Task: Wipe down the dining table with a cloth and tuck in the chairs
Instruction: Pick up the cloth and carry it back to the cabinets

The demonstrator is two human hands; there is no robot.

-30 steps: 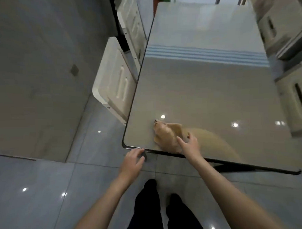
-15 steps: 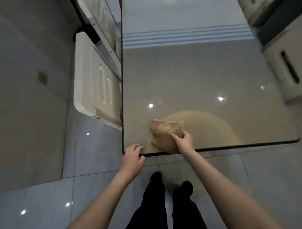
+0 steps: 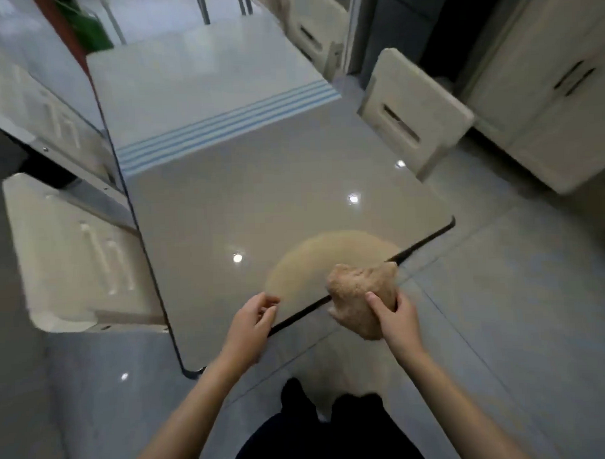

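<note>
Head view: glossy grey dining table [image 3: 259, 196] fills the middle, pale chairs [image 3: 75, 251] along its left side and one [image 3: 414, 119] at its right. At the near edge, the right hand [image 3: 396, 312] clutches a bunched tan cloth [image 3: 361, 292] overhanging the rim; the left hand [image 3: 249, 320], fingers curled, rests on that edge.

Your bench [image 3: 258, 182] has a smooth, glossy top that mirrors the ceiling lights as bright spots, with a thin dark edge band around it. The cloth [image 3: 361, 296] in your right hand [image 3: 396, 315] looks soft, nubbly and matt, a tan fabric. The chairs [image 3: 75, 251] beside the bench look like smooth cream plastic with a slight sheen. The floor [image 3: 502, 308] is polished grey tile, also reflective.
</note>
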